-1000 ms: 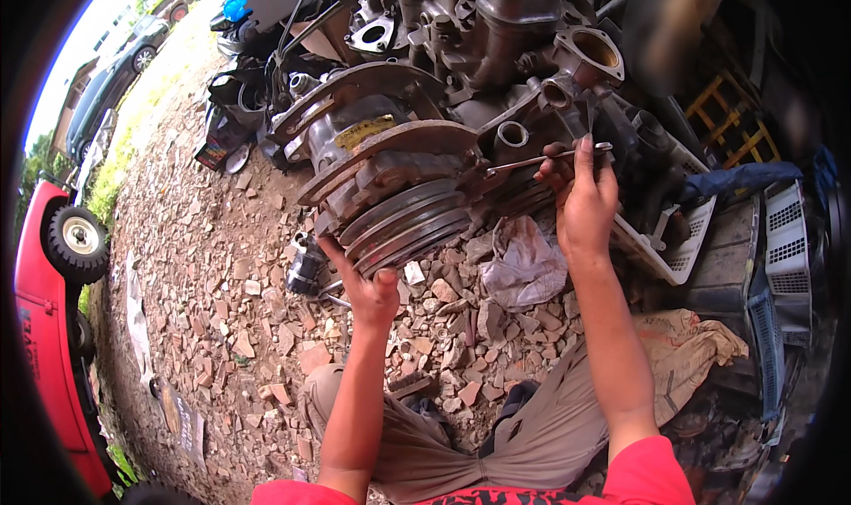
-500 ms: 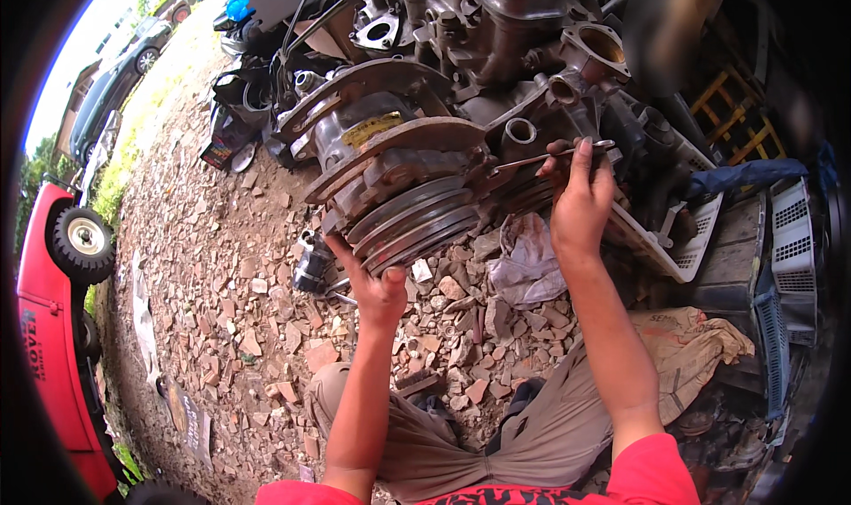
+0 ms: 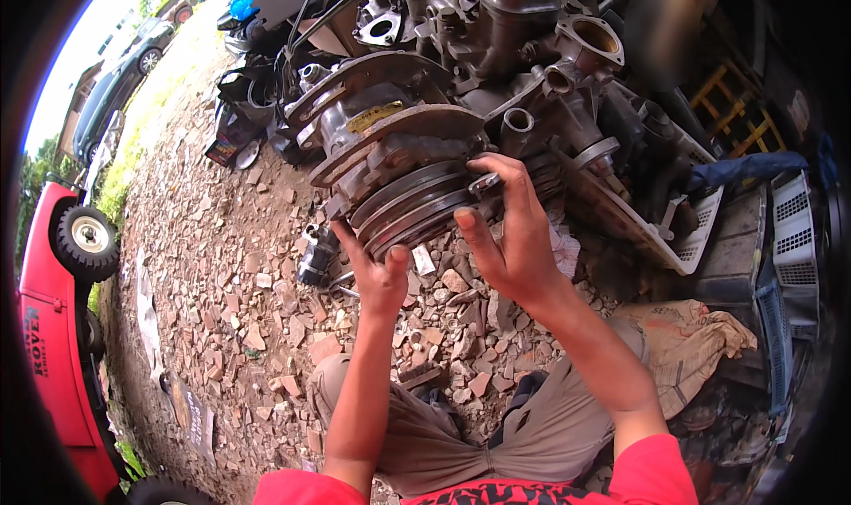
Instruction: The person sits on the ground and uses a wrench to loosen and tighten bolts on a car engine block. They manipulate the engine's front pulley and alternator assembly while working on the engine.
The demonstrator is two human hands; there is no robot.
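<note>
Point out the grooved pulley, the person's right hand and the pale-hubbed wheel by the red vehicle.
Grooved pulley (image 3: 414,203): head view, on its grooved rim.
Right hand (image 3: 516,255): head view, on the middle of the hand.
Pale-hubbed wheel (image 3: 89,234): head view, on its hub.

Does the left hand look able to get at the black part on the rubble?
Probably yes: the black part lies just left of the left hand, with nothing visible between, though that hand seems to be against the pulley.

Sky (image 3: 71,62) glaring; right side dim; edges bowed.
</note>
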